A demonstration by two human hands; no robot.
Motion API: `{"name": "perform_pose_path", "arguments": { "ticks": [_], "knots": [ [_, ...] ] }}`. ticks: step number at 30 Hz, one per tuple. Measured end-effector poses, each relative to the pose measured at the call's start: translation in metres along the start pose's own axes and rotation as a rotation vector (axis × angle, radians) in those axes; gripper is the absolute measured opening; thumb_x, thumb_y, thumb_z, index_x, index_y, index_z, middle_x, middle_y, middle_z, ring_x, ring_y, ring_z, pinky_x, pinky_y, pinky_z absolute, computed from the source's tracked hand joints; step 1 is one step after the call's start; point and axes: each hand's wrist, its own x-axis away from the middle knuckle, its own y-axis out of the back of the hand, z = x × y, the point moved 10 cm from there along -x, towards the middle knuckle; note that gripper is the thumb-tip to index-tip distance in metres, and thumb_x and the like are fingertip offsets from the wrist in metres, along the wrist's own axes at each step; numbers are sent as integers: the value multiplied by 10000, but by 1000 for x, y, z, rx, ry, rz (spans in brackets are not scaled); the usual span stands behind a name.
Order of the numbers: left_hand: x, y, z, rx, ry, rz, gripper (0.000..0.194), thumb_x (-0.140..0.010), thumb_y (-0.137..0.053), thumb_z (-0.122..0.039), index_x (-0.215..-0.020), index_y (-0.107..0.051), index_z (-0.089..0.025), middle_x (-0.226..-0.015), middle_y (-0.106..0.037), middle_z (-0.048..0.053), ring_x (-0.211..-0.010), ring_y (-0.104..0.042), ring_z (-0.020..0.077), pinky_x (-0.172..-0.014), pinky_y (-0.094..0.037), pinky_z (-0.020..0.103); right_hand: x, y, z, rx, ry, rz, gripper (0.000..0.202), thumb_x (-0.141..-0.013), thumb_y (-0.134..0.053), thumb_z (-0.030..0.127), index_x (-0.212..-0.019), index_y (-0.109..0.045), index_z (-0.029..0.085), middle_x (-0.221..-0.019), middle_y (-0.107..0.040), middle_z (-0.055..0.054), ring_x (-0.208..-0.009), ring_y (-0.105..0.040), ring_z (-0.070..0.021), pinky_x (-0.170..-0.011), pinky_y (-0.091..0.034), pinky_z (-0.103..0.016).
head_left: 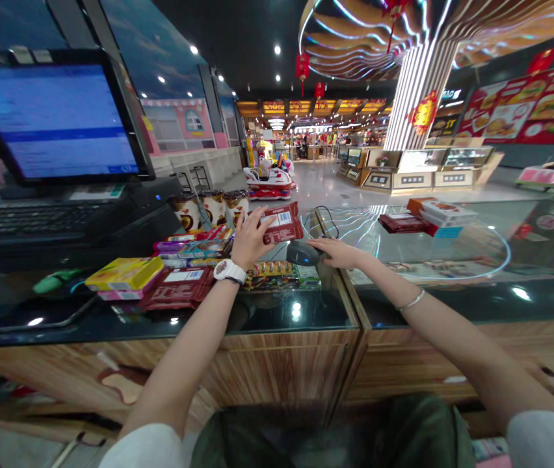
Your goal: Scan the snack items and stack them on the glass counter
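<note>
My left hand, with a white watch at its wrist, grips a dark red snack packet by its left end, its white barcode label turned towards me. My right hand is closed round the handle of a dark barcode scanner, whose head points left, just below the packet. Under the hands lie several small, colourful snack packs. Left of my left wrist, more dark red packets rest beside a yellow and pink box.
A monitor and keyboard stand at the left. Several cups line the counter's back. On the glass counter at right lie another dark red packet and a white and orange box. A cable loops behind the scanner.
</note>
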Motion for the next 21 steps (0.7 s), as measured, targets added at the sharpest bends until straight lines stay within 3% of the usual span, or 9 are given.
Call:
{"name": "perform_pose_path", "arguments": {
  "ticks": [11,21],
  "knots": [
    [0,0,4,34,28,7,591,-776,-733,-284,-1338,-557,-238,-1559,-435,128,-1453,-390,325,-1252,-159,585,-2,12,7,27,79,-49,683,-791,-526,19,-1456,-490,172,-1394,-608,-135,-1288,-570,-258,-1080,-442,-449],
    [1,-1,5,25,32,-9,571,-776,-724,-287,-1320,-569,-213,-1536,-459,150,-1435,-416,329,-1248,-173,582,0,30,11,87,101,-108,624,-746,-576,23,-1351,-579,178,-1256,-661,-125,-1181,-610,-273,-1017,-443,-442]
  ]
}}
